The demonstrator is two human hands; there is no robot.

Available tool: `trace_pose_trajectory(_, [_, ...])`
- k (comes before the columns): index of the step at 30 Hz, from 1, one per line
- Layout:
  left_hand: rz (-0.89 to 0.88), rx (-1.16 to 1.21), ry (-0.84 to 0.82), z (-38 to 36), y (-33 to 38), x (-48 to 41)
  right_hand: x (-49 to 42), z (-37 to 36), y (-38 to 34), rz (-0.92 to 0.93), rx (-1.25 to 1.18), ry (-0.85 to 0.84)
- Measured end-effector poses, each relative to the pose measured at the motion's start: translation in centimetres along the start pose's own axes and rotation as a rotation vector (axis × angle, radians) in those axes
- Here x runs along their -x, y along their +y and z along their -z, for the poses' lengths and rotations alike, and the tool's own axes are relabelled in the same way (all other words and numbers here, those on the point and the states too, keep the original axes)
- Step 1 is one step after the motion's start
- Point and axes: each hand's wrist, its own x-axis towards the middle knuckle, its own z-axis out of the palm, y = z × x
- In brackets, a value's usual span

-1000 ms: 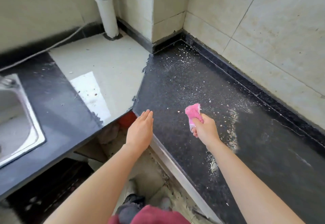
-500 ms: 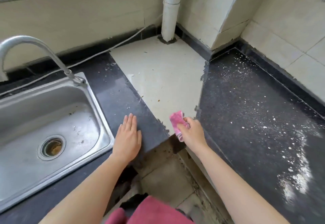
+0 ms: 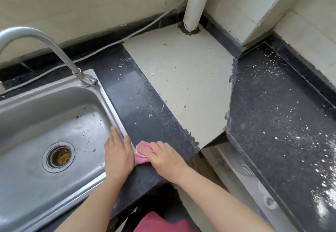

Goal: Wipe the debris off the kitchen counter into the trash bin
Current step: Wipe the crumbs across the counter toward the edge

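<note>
1. Head view: your left hand (image 3: pixel 119 156) is released, fingers straight & together. It lies flat over the right rim of the sink (image 3: pixel 36 115), fingertips pointing away from you.
2. Your right hand (image 3: pixel 166 159) is grasping the pink cloth (image 3: pixel 141 152), fingers bent over it. It presses the cloth onto the dark tabletop (image 3: pixel 127 93) strip right of the sink, near the front edge. The cloth touches the side of your left hand.
3. Debris (image 3: pixel 283 122): white crumbs lie thickest on the dark tabletop section at far right, well apart from both hands. A few specks sit on the strip ahead of the cloth & on the pale tile corner (image 3: pixel 190 71) btw the two dark parts.
4. Sink bowl: drain (image 3: pixel 58 157) w/ brownish stuff in it; faucet (image 3: pixel 38 36) arches over from the back rim.
5. Back: white pipe (image 3: pixel 196 8) stands upright on the pale tile corner, against the wall.
6. Bottom edge: red garment (image 3: pixel 163 221) btw your forearms.
</note>
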Motion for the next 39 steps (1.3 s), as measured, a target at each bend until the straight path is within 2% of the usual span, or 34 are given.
trace_pose_trajectory(1, [0.039, 0.044, 0.07, 0.2, 0.3, -0.2, -0.4, -0.2, 1.4, 0.007, 0.018, 0.012])
trace_pose_trajectory(3, [0.062, 0.093, 0.124, 0.2, 0.7, -0.1, -1.5, 0.2, 4.9, -0.106, 0.013, 0.054])
trace_pose_trajectory(5, [0.038, 0.098, 0.125, 0.0, 0.7, -0.1, -3.1, 0.6, 8.6, -0.265, 0.005, 0.068])
trace_pose_trajectory(7, [0.062, 0.108, 0.121, 0.1, 0.7, -0.1, -4.2, 1.3, 12.0, -0.423, 0.039, 0.011])
trace_pose_trajectory(11, [0.088, 0.098, 0.113, 0.1, 0.8, -0.2, -5.2, 4.1, 17.8, -0.837, -0.011, -0.005])
trace_pose_trajectory(13, [0.098, 0.094, 0.106, 0.1, 0.8, -0.3, -5.2, 5.5, 18.1, -0.887, -0.091, 0.072])
trace_pose_trajectory(16, [0.112, 0.084, 0.1, 0.2, 0.9, -0.3, -4.3, 5.9, 13.5, -0.748, -0.281, 0.186])
trace_pose_trajectory(19, [0.128, 0.093, 0.088, 0.2, 0.9, -0.2, -2.0, 4.6, 6.1, -0.492, -0.405, 0.082])
trace_pose_trajectory(23, [0.137, 0.099, 0.086, 0.3, 1.1, -0.2, 0.4, 2.6, 0.8, -0.132, -0.281, -0.135])
trace_pose_trajectory(25, [0.136, 0.099, 0.09, 0.2, 1.0, -0.2, 1.0, 1.8, 2.3, -0.03, -0.138, -0.146])
trace_pose_trajectory(26, [0.133, 0.095, 0.091, 0.1, 1.0, -0.2, 1.1, 1.4, 3.9, -0.047, -0.099, -0.112])
trace_pose_trajectory(29, [0.129, 0.085, 0.092, 0.1, 1.0, -0.3, 0.9, 1.7, 9.7, -0.269, -0.048, -0.041])
trace_pose_trajectory(35, [0.123, 0.09, 0.095, 0.1, 1.0, -0.2, -0.5, 5.3, 18.4, -0.879, 0.096, -0.165])
trace_pose_trajectory(37, [0.125, 0.086, 0.096, 0.1, 1.0, -0.1, -0.7, 6.5, 19.0, -0.972, 0.099, -0.136])
trace_pose_trajectory(39, [0.127, 0.084, 0.099, 0.1, 1.0, -0.1, -0.5, 7.0, 17.2, -0.963, 0.008, -0.013])
